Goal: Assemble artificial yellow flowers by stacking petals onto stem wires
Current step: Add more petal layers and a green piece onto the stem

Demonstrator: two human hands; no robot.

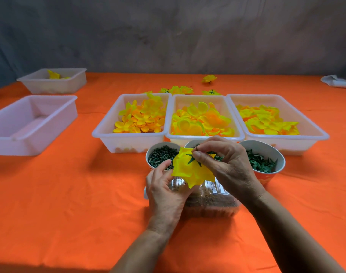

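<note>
Hands met over the desk (69,194): the left hand (164,194) cradled a yellow flower (187,170) from beneath, its grip curled on the petals, while the right hand (225,166) pinched the stem wire (196,148) above a green calyx (191,159). Light, floppy fabric probably crushes easily; the stiffer wire seemed the safest hold. Three petal trays (205,137), three cups (280,156), two side trays (30,146) stood around.

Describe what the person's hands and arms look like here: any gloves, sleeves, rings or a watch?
Both hands are bare: the left hand and right hand wear no gloves, and no rings show. Both forearms are uncovered as far as the frame's lower edge, with no sleeve, watch or bracelet in view. Fingernails look short and unpainted.
</note>
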